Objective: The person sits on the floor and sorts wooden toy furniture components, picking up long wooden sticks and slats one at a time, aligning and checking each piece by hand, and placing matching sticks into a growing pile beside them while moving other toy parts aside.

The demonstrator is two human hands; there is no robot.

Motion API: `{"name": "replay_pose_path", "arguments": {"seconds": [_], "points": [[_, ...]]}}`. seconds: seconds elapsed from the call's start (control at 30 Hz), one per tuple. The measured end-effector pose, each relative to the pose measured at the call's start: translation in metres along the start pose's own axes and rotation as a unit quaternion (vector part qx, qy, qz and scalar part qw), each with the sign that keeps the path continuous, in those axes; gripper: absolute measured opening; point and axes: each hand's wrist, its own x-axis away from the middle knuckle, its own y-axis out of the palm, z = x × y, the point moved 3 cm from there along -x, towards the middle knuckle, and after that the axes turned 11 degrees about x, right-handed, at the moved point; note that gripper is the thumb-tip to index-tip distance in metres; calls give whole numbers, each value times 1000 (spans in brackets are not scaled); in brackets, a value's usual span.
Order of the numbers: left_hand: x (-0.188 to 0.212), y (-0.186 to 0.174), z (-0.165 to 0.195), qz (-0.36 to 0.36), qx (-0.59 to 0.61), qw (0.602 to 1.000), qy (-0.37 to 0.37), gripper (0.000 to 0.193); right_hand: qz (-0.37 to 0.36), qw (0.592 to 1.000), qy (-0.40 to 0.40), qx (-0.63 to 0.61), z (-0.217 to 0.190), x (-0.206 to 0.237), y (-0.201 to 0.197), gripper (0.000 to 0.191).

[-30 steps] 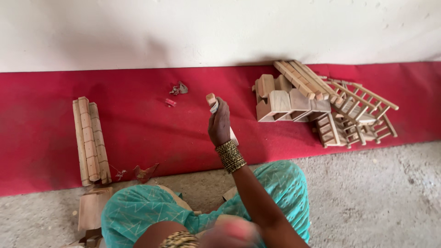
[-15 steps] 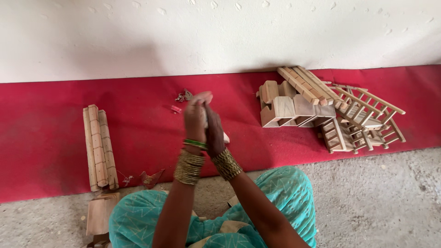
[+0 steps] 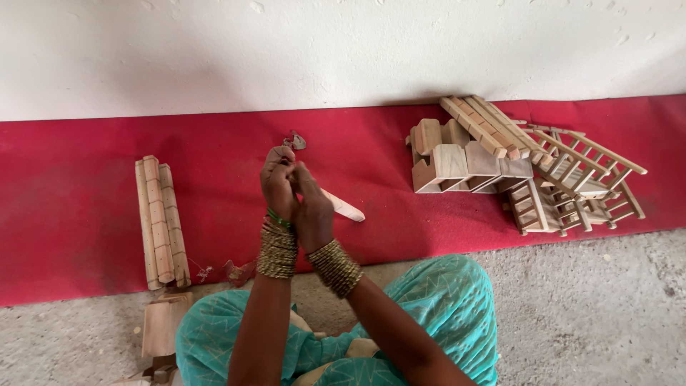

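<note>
I see left hand (image 3: 277, 182) and right hand (image 3: 311, 204) pressed together, both closed on pale wooden stick (image 3: 341, 207) above red cloth (image 3: 86, 157). Grooved wooden slats (image 3: 161, 221) left; blocks (image 3: 457, 163), ladder frames (image 3: 572, 182) right.

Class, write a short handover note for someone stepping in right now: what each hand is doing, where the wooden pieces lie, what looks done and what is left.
Left hand and right hand are raised together, fingers closed on something small; what it is cannot be told.
A flat wooden slat shows just behind the right hand; whether it is gripped is unclear.
Grooved wooden sticks lie bundled on the red cloth at left.
Done: small wooden frames and wooden blocks piled at right.
Left: the sticks at left, unassembled.
</note>
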Motion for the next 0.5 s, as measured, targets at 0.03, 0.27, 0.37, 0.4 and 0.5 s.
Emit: {"name": "replay_pose_path", "arguments": {"seconds": [0.03,0.27,0.37,0.4,0.5], "points": [[-2,0,-1,-23,-4,1000,-11,25,-21,999,28,-31,-5,2,3,50],[-1,-18,8,-15,-40,999,26,29,13,979,-49,196,99,39,-5,66],[0,-22,11,-22,-27,999,25,34,-28,950,31,311,158,44,-13,58],[0,-22,11,-10,-21,999,24,33,-84,943,110,301,166,43,-14,53],[-1,-15,2,13,-3,999,29,23,-131,942,194,241,156,34,-8,39]]}}
